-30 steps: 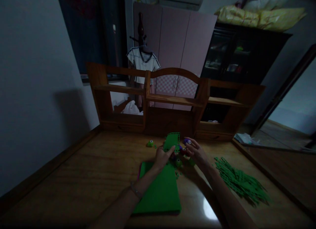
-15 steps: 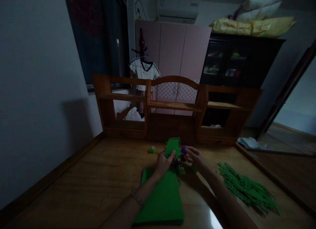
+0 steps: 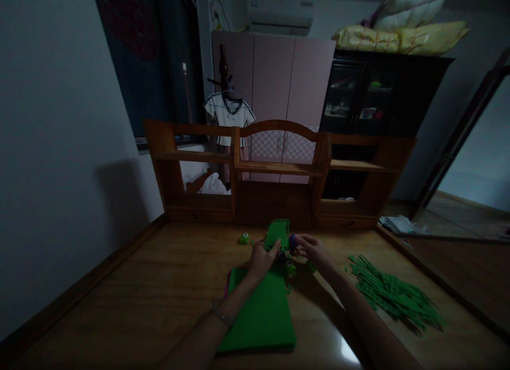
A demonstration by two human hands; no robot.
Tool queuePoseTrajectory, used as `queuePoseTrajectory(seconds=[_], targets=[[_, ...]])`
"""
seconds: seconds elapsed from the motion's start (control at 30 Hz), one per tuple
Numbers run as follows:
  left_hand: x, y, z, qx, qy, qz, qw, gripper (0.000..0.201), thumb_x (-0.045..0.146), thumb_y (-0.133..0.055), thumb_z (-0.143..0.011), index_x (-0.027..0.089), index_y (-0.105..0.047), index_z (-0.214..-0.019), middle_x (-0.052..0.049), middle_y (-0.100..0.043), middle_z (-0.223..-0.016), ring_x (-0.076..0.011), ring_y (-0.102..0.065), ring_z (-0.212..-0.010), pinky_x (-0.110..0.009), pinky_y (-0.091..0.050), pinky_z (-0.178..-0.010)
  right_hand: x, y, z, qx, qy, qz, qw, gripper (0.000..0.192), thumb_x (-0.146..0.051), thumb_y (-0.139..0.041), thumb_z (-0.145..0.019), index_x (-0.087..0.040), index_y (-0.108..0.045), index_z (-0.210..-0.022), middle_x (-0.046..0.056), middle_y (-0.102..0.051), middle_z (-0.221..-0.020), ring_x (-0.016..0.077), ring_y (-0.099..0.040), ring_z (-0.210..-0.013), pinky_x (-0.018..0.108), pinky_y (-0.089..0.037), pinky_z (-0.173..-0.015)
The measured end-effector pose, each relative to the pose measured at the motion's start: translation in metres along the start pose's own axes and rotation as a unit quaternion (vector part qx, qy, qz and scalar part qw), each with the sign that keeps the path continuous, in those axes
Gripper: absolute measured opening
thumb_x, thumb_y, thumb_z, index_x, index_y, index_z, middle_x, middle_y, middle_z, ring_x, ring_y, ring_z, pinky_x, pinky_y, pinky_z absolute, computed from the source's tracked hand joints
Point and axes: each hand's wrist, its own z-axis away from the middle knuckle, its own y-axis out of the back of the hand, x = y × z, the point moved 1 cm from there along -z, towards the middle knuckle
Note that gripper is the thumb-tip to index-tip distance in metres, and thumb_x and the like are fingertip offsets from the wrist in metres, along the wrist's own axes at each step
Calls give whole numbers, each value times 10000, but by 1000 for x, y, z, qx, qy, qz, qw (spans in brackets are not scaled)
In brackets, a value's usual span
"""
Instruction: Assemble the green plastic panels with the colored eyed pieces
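My left hand (image 3: pixel 261 258) holds up a small green sheet (image 3: pixel 277 233) with punched edges, thumb and fingers pinched on its lower edge. My right hand (image 3: pixel 314 249) grips a small purple punch (image 3: pixel 294 241) pressed against the right side of that sheet. Below both hands lies a larger stack of green sheets (image 3: pixel 261 311) on the wooden desk (image 3: pixel 159 285). Small round punches, green and dark, sit between my hands near the stack's far end (image 3: pixel 290 266). The room is dim and fine detail is hard to read.
Another green punch (image 3: pixel 243 238) sits alone to the left of the hands. A heap of thin green strips (image 3: pixel 392 295) lies at the right. A wooden shelf unit (image 3: pixel 279 173) stands along the desk's far edge, with a wall at the left.
My right hand has closed in from an open spread and brought the purple punch against the sheet's edge. The view shifted slightly; my left hand still holds the sheet.
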Motion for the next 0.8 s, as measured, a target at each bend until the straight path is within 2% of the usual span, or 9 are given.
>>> queuePoseTrajectory(seconds=[0.17, 0.33, 0.47, 0.67, 0.8], targets=[[9, 0, 4, -12, -22, -10, 1000, 326, 453, -564, -776, 149, -679, -753, -69, -698, -740, -204, -635, -710, -273, -469, -654, 1, -2, 0, 1, -3, 22, 1000, 409, -480, -751, -620, -158, -678, -861, 35, -642, -709, 116, -575, -562, 216, -462, -541], [10, 0, 5, -7, -9, -5, 1000, 334, 454, -551, -786, 149, -688, -769, -72, -704, -752, -208, -644, -708, -286, -476, -664, -7, -6, 8, -36, 10, 63, 997, 404, -453, -742, -642, -157, -668, -907, 33, -649, -730, 115, -570, -574, 227, -463, -571], [9, -1, 4, -13, -17, 17, 1000, 316, 441, -558, -787, 161, -697, -830, -64, -711, -838, -207, -646, -803, -294, -475, -755, -15, -9, 13, -70, 29, 80, 994, 399, -438, -753, -619, -159, -676, -893, 24, -645, -747, 113, -555, -586, 231, -448, -585], [14, 1, 5, -22, -20, 20, 999, 309, 422, -541, -806, 170, -699, -887, -60, -709, -892, -206, -635, -867, -301, -460, -816, -16, -10, 15, -72, 41, 110, 990, 384, -418, -770, -598, -160, -678, -866, 17, -635, -727, 116, -541, -587, 222, -424, -566], [13, 1, 3, -19, -47, -3, 999, 284, 396, -539, -813, 173, -689, -903, -66, -704, -894, -209, -625, -869, -308, -455, -819, -13, -10, 14, -82, 36, 109, 990, 381, -406, -773, -591, -169, -672, -872, 27, -648, -777, 139, -568, -652, 232, -439, -599]])
